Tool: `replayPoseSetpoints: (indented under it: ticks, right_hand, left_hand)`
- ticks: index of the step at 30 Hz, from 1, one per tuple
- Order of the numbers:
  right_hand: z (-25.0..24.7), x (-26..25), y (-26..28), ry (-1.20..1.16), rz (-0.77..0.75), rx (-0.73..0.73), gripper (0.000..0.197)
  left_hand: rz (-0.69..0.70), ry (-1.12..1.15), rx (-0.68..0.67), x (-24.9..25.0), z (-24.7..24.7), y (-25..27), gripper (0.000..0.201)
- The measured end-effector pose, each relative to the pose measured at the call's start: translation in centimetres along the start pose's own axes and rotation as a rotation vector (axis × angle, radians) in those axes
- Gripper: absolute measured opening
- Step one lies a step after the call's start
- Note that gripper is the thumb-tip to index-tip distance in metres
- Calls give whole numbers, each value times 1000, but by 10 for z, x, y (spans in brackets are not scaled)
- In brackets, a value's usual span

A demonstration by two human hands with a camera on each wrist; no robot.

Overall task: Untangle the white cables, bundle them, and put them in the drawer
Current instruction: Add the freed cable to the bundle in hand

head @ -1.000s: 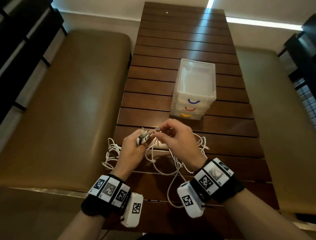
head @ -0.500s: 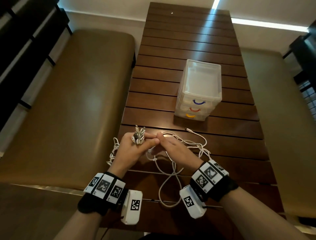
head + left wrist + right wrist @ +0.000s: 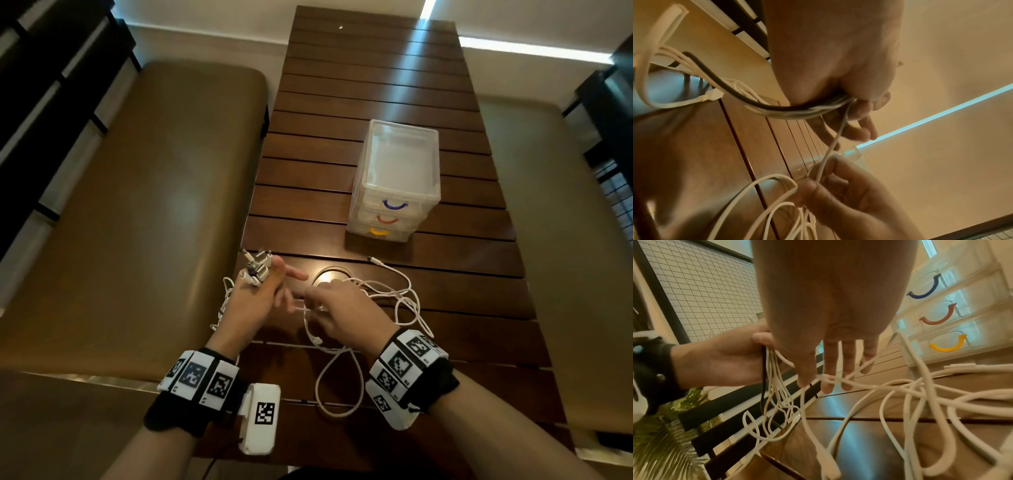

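Observation:
My left hand [image 3: 265, 291] grips a bunch of white cable ends and plugs [image 3: 256, 269] that stick up above its thumb; one dark cable [image 3: 719, 81] runs in the same bundle [image 3: 797, 112]. Just to its right, my right hand [image 3: 320, 303] pinches a single white strand [image 3: 829, 151] stretched between the two hands. The rest of the white cables [image 3: 406, 291] lie tangled on the wooden table [image 3: 376, 85], with a loop [image 3: 339, 387] near the front edge. Behind them stands the clear three-drawer unit [image 3: 399, 178] with blue, red and yellow handles, its drawers all pushed in.
Tan padded benches [image 3: 154, 205] run along both sides of the narrow slatted table. A loose plug end [image 3: 373, 259] lies just in front of the drawer unit. Dark railings [image 3: 51, 85] stand at the far left, and a black frame [image 3: 613, 85] at the far right.
My right hand has dropped from beside the held plugs and drawn a little to the right, pulling one strand out. The left hand keeps hold of its bunch of ends.

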State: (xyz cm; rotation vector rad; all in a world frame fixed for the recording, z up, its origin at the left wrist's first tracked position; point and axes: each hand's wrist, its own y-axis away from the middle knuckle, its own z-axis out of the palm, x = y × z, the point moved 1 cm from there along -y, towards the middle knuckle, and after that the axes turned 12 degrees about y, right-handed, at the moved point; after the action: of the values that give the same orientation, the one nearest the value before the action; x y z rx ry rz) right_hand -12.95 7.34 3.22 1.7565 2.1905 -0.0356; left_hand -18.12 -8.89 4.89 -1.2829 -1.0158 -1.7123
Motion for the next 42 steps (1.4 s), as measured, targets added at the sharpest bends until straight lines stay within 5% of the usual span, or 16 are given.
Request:
replayPoseSetpoints:
  ticks: [5,9,13,18,25,31,37,42]
  right_hand:
    - [-7,3,7,35,150,199,12]
    - [-17,25,13,83,274,173,17]
    - [-22,56,19,6,385,107,41]
    - [-20,67,26,-5,383,244,24]
    - [-27,92,44,148,502,334,22]
    - [-26,70,28,-27,326,186,24]
    - [-12,28,7,-161,105,74,36]
    - [-14,18,-1,-110,61,10,20]
  left_hand:
    - [40,-7,52,0,1,-2,44]
    - [65,86,145,7,-8,-3,44]
    - [102,-114,136,5,-20,-5,41]
    - [177,-388,120,-2,-9,-7,33]
    - [171,-390,282,5,-40,-13,25]
    - [141,-420,175,-3,-9,-17,32]
    - [331,-441,-57,-8,29,-12,34]
    - [241,-697,-152,-14,27,-13,33]
